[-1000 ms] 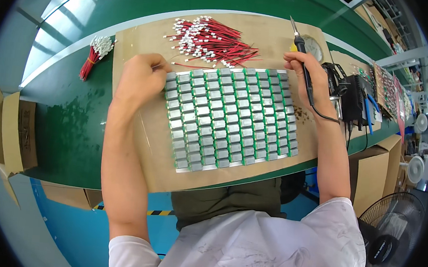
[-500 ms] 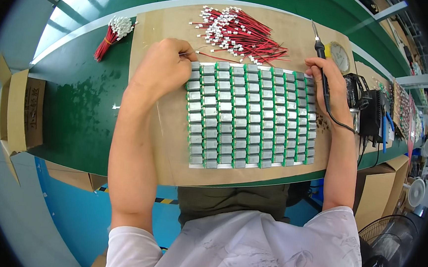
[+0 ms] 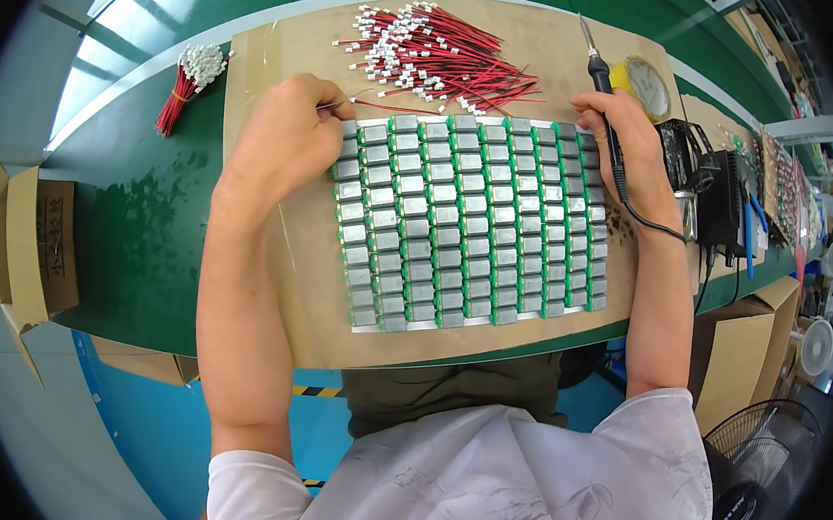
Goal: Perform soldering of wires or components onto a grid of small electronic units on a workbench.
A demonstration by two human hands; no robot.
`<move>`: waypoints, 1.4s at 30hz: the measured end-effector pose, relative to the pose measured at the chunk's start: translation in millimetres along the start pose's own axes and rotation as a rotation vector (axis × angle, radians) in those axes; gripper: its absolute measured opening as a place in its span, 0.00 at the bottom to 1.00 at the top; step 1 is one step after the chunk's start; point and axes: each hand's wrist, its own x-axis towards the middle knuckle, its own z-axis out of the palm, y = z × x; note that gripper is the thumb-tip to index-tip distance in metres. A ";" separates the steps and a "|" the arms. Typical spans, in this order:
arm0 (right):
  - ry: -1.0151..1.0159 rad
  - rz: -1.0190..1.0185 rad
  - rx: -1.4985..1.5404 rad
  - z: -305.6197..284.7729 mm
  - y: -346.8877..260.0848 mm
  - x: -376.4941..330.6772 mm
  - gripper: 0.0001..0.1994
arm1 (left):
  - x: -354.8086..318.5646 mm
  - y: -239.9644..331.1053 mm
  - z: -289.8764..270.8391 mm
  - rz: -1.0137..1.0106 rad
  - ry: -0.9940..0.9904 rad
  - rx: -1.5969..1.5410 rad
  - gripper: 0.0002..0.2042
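Silver cells: a grid of small silver battery cells [image 3: 468,220] with green ends lies in tight rows on a brown cardboard sheet [image 3: 286,48], between the two hands.
Left hand: the left hand [image 3: 285,140] rests at the grid's upper left corner, fingers curled shut around the bare end of a thin red wire [image 3: 384,106].
Wire in the grip: it runs from the pinch out to the right, along the top edge of the first row of cells, just touching or just above them; which one I cannot tell.
Right hand: the right hand [image 3: 627,154] is closed around the black handle of a soldering iron [image 3: 598,75], held like a pen at the grid's upper right corner.
Iron tip: it points up and away from the fist, clear of the cells, and its black cord trails down past the wrist.
Beyond the left grip: a loose heap of red wires with white plugs [image 3: 436,54] lies just above the pinched wire.
Far side: a tied bundle of red wires [image 3: 182,89] lies on the green bench [image 3: 138,231], well left of the left hand.
Past the right fist: a round yellow tin [image 3: 646,83] sits close behind the iron.
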 end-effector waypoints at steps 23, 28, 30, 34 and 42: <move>-0.016 -0.011 -0.043 7.5 5.3 0.9 0.11 | 11.9 -13.1 3.3 -0.024 -0.023 -0.066 0.05; -0.007 -0.015 0.003 9.4 10.9 -3.2 0.11 | 18.3 -28.9 0.5 -0.016 -0.123 0.001 0.08; 0.001 0.020 0.041 11.4 11.3 -5.2 0.08 | 21.6 -35.1 2.0 0.009 -0.144 -0.011 0.09; -0.019 -0.032 -0.089 -6.5 6.5 -20.3 0.08 | 11.8 -31.5 -10.2 0.032 -0.042 -0.037 0.10; 0.092 -0.051 -0.074 -63.8 -29.8 -120.3 0.13 | -145.1 7.4 -22.7 -0.012 0.242 -0.257 0.06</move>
